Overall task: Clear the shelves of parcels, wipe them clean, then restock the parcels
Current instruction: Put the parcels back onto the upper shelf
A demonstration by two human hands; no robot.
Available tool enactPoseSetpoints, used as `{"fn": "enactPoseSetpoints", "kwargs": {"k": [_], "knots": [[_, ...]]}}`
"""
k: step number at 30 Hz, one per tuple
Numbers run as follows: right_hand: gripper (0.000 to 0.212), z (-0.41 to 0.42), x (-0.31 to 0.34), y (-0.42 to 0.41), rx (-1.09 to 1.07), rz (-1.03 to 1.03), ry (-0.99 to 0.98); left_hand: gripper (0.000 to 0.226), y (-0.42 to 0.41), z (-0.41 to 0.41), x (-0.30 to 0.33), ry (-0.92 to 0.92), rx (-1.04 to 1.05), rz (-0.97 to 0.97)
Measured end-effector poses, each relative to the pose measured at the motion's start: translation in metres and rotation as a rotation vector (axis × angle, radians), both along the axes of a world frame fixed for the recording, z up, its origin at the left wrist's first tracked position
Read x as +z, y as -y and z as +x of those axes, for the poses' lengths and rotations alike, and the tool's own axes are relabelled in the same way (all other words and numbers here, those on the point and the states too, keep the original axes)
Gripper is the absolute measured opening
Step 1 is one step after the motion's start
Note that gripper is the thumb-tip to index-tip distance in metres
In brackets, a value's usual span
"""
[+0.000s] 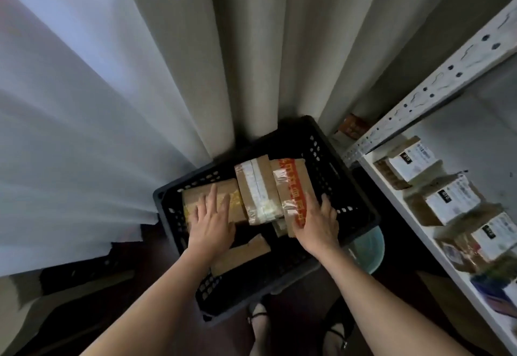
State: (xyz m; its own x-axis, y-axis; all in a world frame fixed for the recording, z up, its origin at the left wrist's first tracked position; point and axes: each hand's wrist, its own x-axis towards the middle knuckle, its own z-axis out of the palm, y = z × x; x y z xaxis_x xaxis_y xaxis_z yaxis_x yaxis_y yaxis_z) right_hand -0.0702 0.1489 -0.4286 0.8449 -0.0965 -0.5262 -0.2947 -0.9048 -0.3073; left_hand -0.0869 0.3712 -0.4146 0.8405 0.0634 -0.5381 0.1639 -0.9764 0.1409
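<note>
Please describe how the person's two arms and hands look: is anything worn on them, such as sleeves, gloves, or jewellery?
Both forearms are bare up to the picture's lower edge, so no sleeves show. The left hand and right hand wear no gloves. No rings, watch or bracelet can be seen, though the picture is somewhat blurred.

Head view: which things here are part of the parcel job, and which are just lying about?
Job:
- black perforated plastic crate
- brown cardboard parcels in the crate
- white-labelled cardboard parcels on the white metal shelf
- left hand, right hand

Lying about:
- grey curtain
- pale green basin
</note>
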Motion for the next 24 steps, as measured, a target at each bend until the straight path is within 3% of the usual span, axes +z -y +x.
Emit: {"fn": "enactPoseSetpoints", "kwargs": {"k": [9,18,24], "knots": [[0.118,0.008,-0.07,-0.013,-0.031,-0.113,-0.173,0.069,0.005,0.013,-0.053,-0.06,-0.012,-0.055],[0.106,0.026,-0.031,0.005,-0.147,-0.016,-0.081,0.066,0.006,0.017,-0.026,-0.052,0.02,-0.095],[0.103,0.021,0.036,0.039,-0.239,0.236,0.02,0.064,0.028,0.019,0.025,-0.051,0.285,-0.264]]}}
